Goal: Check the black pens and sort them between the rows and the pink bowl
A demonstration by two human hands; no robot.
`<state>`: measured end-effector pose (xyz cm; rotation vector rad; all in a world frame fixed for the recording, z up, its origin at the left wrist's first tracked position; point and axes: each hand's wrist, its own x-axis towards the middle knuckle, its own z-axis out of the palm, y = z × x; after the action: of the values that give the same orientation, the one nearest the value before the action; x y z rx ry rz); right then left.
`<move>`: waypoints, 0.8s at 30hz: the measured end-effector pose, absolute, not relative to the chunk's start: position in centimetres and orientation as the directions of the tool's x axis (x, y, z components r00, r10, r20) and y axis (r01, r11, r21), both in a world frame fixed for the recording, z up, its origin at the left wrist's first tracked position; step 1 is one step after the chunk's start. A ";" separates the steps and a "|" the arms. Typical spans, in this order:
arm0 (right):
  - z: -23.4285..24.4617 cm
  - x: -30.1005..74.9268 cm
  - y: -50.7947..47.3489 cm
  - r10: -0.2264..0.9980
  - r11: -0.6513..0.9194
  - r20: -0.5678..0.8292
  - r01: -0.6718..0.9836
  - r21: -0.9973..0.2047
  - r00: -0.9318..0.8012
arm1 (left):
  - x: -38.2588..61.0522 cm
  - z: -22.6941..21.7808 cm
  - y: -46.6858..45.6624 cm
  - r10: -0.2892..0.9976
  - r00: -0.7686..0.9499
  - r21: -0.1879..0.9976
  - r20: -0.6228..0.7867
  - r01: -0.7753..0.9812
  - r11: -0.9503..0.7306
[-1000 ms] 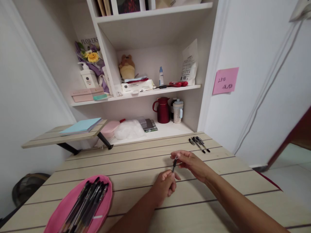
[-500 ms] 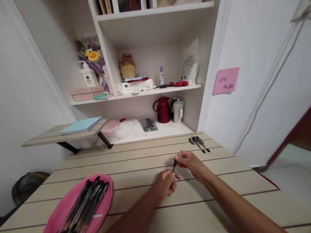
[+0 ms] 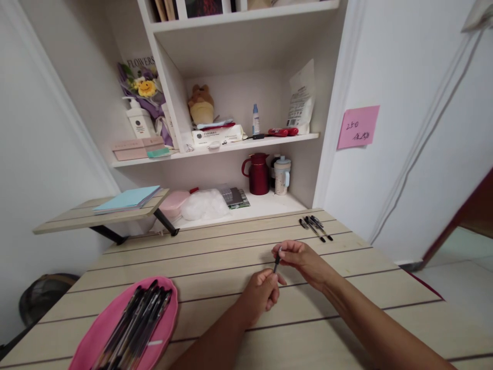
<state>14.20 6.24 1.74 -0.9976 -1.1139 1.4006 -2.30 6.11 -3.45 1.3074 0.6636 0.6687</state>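
Observation:
A slim pen (image 3: 277, 260) with a black grip section stands tilted between my two hands over the middle of the table. My left hand (image 3: 263, 292) is closed around its lower part, which the fingers mostly hide. At the upper end, my right hand (image 3: 295, 255) has thumb and fingers closed about the pen, with a small silvery tip showing between them. Whether a small part is also tucked in those fingers I cannot tell. To the lower left, a pink oval tray (image 3: 172, 308) holds many black-tipped clear pens (image 3: 136, 321). Several more pens (image 3: 316, 227) lie at the back right.
The slatted wooden table (image 3: 215, 257) meets a white shelf unit (image 3: 231, 154) at the back. A small raised stand (image 3: 77, 213) with blue paper (image 3: 127, 199) is on the left. A red jug (image 3: 259, 174) and a pale cup (image 3: 282, 176) stand on the low shelf.
My right fingers have shifted slightly on the pen's upper end, and the silvery tip now shows. My left hand has stayed put.

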 end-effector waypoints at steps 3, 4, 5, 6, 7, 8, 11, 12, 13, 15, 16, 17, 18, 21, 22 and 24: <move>1.5 14.0 6.4 0.999 0.014 0.022 -0.172 -0.985 -0.043 | -2.3 -3.4 6.1 0.764 0.642 0.989 -0.066 -0.057 0.134; 1.5 13.9 6.5 0.999 0.023 0.028 -0.153 -0.988 -0.027 | -2.2 -3.4 6.1 0.765 0.641 0.990 -0.064 -0.053 0.128; 1.5 13.9 6.6 0.999 0.031 0.034 -0.136 -0.990 -0.017 | -2.2 -3.3 6.0 0.766 0.640 0.992 -0.061 -0.049 0.120; 1.4 13.8 6.7 0.999 0.037 0.039 -0.123 -0.992 -0.012 | -2.2 -3.3 6.0 0.766 0.640 0.992 -0.059 -0.046 0.114; 1.4 13.7 6.7 0.999 0.039 0.041 -0.114 -0.993 -0.010 | -2.2 -3.3 6.0 0.767 0.639 0.993 -0.057 -0.043 0.111; 1.4 13.7 6.8 0.999 0.040 0.041 -0.109 -0.993 -0.007 | -2.2 -3.3 6.0 0.766 0.640 0.993 -0.056 -0.042 0.108; 1.4 13.6 6.7 1.000 0.027 0.027 -0.104 -0.994 0.007 | -2.2 -3.3 6.0 0.766 0.640 0.993 -0.060 -0.037 0.109; 1.5 13.5 6.7 1.000 0.022 0.021 -0.105 -0.994 0.015 | -2.2 -3.4 6.0 0.767 0.639 0.993 -0.063 -0.035 0.110; 1.5 13.5 6.6 1.000 0.020 0.017 -0.106 -0.994 0.020 | -2.2 -3.4 6.0 0.767 0.638 0.993 -0.064 -0.034 0.112; 1.6 13.6 6.5 1.000 0.013 0.013 -0.119 -0.993 0.003 | -2.2 -3.3 6.1 0.768 0.637 0.992 -0.066 -0.044 0.121; 1.7 13.6 6.4 1.000 0.006 0.008 -0.133 -0.991 -0.019 | -2.2 -3.3 6.1 0.771 0.634 0.991 -0.066 -0.052 0.127; 1.7 13.6 6.4 0.999 -0.003 0.004 -0.151 -0.988 -0.043 | -2.2 -3.3 6.1 0.773 0.631 0.989 -0.066 -0.060 0.133; 1.7 13.7 6.4 0.998 -0.009 0.001 -0.169 -0.986 -0.060 | -2.2 -3.2 6.1 0.774 0.630 0.988 -0.066 -0.065 0.137; 1.6 13.7 6.5 0.999 0.004 0.010 -0.182 -0.983 -0.032 | -2.2 -3.2 6.1 0.770 0.634 0.989 -0.065 -0.059 0.132; 1.5 13.7 6.6 1.000 0.013 0.014 -0.171 -0.985 -0.005 | -2.2 -3.1 6.1 0.768 0.637 0.990 -0.065 -0.054 0.129; 1.5 13.6 6.6 1.000 0.011 0.007 -0.149 -0.989 0.028 | -2.2 -3.2 6.1 0.768 0.638 0.991 -0.067 -0.049 0.126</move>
<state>13.61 6.64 1.51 -1.1051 -1.0828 1.2493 -2.16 6.09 -3.16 1.3218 0.6819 0.6664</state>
